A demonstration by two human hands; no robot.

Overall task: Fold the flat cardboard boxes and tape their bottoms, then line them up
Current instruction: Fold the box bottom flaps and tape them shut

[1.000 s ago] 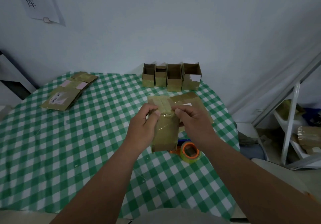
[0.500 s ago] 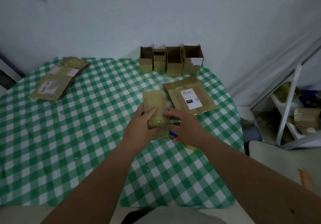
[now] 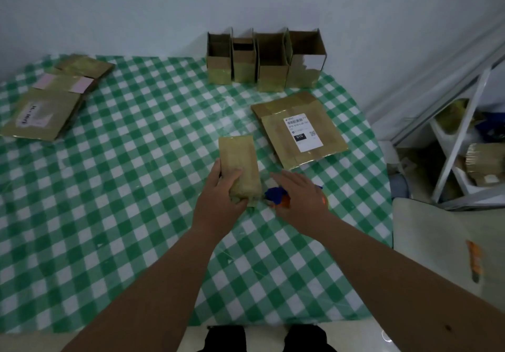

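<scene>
At frame centre the left hand (image 3: 218,201) grasps the folded box (image 3: 239,167) on the checked table (image 3: 109,215). The right hand (image 3: 299,196), fingers relaxed, hovers over the tape roll (image 3: 276,196). Held 1-handed, the box could twist, so the tape may land crooked.

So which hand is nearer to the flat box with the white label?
Right. The right hand lies just below the flat labelled box, over the tape dispenser. The left hand is farther left, gripping the small box.
</scene>
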